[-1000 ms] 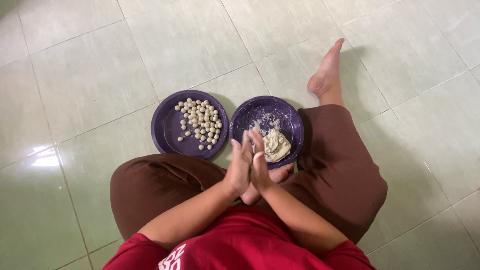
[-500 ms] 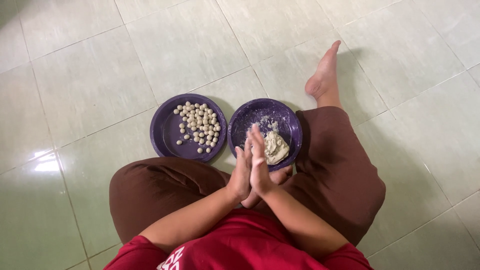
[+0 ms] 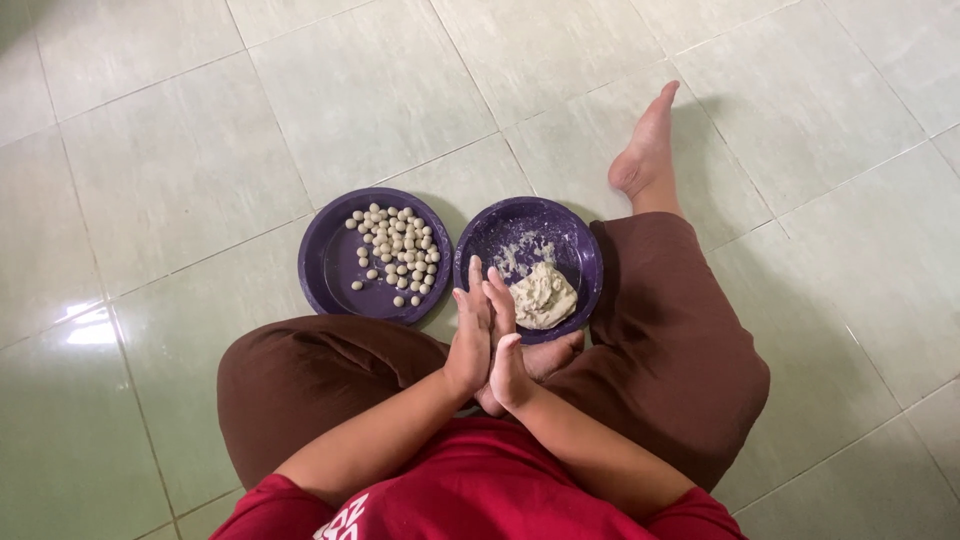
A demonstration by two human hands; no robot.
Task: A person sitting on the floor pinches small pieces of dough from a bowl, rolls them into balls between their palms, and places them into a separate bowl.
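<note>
I sit on the floor with my left hand (image 3: pixel 468 338) and my right hand (image 3: pixel 506 368) pressed flat, palm against palm, over my lap. What lies between the palms is hidden. Just beyond my fingertips is a purple plate (image 3: pixel 578 238) holding a lump of pale dough (image 3: pixel 544 296) and some flour smears. To its left, a second purple plate (image 3: pixel 322 272) carries several small pale dough balls (image 3: pixel 398 250).
Pale green floor tiles (image 3: pixel 180 150) lie all around. My legs in brown trousers (image 3: pixel 680 350) fold on both sides of the plates, and my bare foot (image 3: pixel 645 150) stretches out beyond the right plate.
My palms have slid a little against each other while staying pressed together. The plates and the dough have not moved.
</note>
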